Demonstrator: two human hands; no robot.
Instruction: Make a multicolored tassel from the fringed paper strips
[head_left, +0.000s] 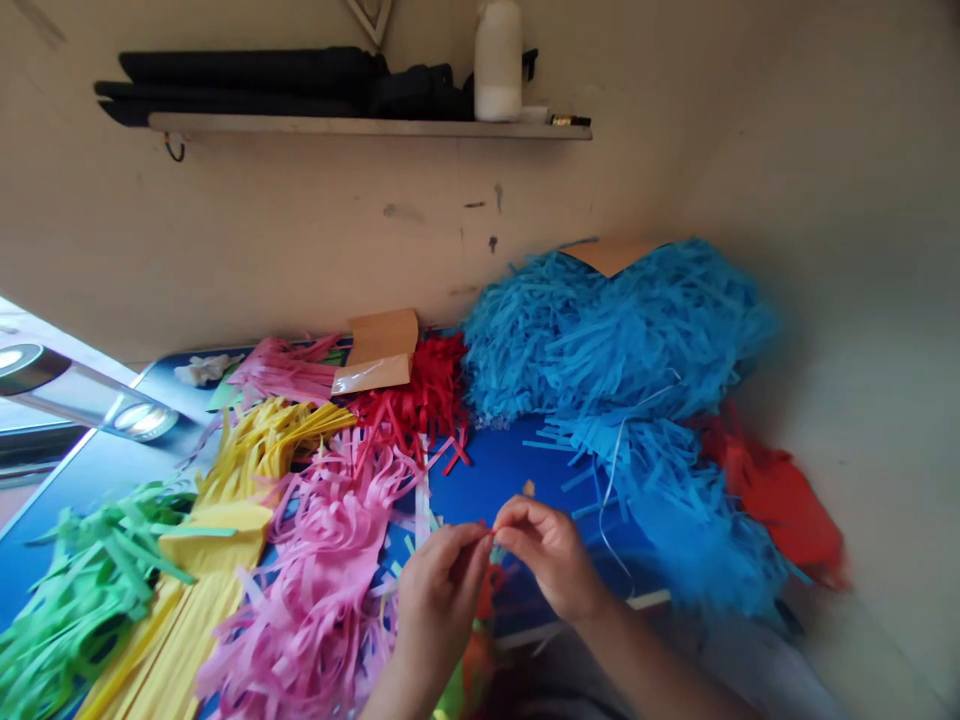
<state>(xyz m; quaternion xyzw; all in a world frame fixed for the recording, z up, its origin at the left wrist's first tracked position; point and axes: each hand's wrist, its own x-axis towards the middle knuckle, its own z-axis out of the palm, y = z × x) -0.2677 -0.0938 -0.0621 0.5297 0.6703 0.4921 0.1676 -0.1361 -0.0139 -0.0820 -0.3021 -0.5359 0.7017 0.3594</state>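
Note:
My left hand (442, 575) and my right hand (551, 560) meet low in the middle, thumbs and fingertips pinched close together. A tiny reddish bit shows between the fingertips, too small to name. Just below them, partly hidden by my left wrist, is an orange and yellow-green fringed piece (476, 665). Pink fringed tissue paper (334, 540) lies left of my left hand. Right of my right hand spreads blue fringed tissue paper (660, 480), with a thin white string (613, 470) across it.
Yellow fringed strips (255, 455) and green fringe (82, 570) lie on the blue table (480, 470) at left. Red fringe (424, 400) and brown card (382, 340) are at the back. A clear glass (97, 395) lies far left. A wall shelf (360, 125) holds a white bottle (498, 65).

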